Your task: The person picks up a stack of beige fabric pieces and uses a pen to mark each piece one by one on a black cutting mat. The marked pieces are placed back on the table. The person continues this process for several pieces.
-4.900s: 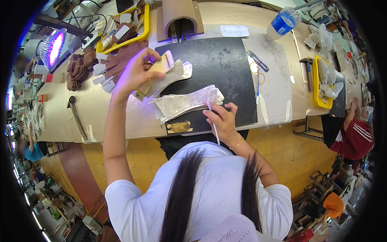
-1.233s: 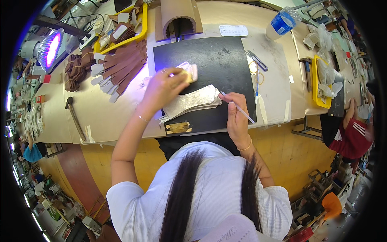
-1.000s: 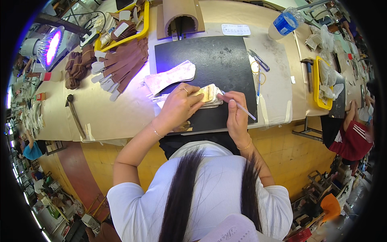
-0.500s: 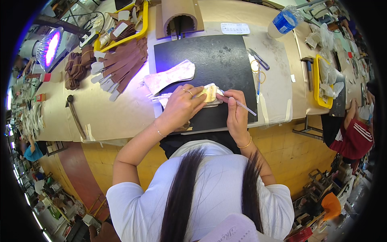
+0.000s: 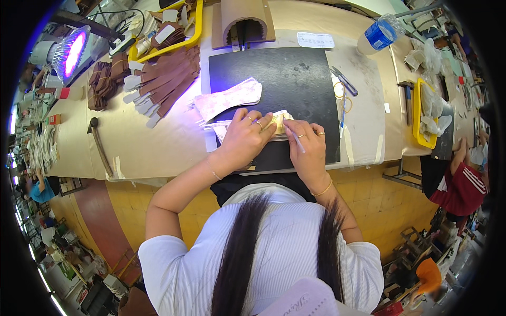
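Note:
On the black mat (image 5: 295, 68), my left hand (image 5: 243, 136) holds down a small yellowish flat piece (image 5: 278, 125), its fingers bent over it. Beneath that piece lie long white strips (image 5: 221, 129), their left ends poking out past my hand. My right hand (image 5: 310, 150) pinches a slim pale pen-like stick (image 5: 299, 143), fingertips at the right end of the yellowish piece. The stick's tip is hidden by the fingers. Just beyond my left hand rests a stack of pinkish-white shaped strips (image 5: 229, 99).
Brown strips (image 5: 168, 79) fan out at left, near a lit purple lamp (image 5: 74, 55) and a hammer (image 5: 100, 145). A brown arched form (image 5: 245, 18) stands behind the mat. Rightward are a cutter knife (image 5: 345, 82), a water bottle (image 5: 377, 36) and a yellow tray (image 5: 419, 118).
My right hand has turned and drawn in closer to the yellowish piece. The stick, which slanted out to the right, now points back toward me. My left hand stays pressed down.

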Tool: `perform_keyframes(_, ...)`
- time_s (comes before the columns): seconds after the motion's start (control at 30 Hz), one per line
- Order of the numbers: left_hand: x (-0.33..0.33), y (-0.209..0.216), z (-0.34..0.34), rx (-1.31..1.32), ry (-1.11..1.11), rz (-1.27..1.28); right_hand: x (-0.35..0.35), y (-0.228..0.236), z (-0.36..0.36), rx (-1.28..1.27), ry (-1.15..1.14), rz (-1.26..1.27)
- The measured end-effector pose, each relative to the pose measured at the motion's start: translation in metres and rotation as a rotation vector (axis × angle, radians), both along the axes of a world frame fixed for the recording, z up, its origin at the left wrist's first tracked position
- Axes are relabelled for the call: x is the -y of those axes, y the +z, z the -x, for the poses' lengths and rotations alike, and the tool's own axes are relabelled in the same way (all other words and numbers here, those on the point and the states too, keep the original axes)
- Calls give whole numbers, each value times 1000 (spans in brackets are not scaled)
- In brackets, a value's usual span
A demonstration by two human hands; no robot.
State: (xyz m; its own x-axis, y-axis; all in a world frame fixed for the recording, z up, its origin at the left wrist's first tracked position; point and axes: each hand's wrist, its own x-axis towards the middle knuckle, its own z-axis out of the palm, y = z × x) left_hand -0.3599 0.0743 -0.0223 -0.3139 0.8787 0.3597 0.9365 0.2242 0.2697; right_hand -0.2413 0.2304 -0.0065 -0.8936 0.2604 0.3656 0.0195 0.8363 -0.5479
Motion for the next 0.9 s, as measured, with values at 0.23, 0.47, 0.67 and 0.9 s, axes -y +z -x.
perform_keyframes(0.23,0,2,-1,4,13,7,4,11,-20,60,106,2)
perform_keyframes(0.47,1,-2,20,505,12,-71,-11,13,-18,-82,-57,181)
perform_keyframes(0.67,0,12,27,823,134,57,-10,1,-16,-109,-68,249)
perform_keyframes(0.9,-1,3,15,487,-5,-24,-4,-11,-16,-87,-80,262)
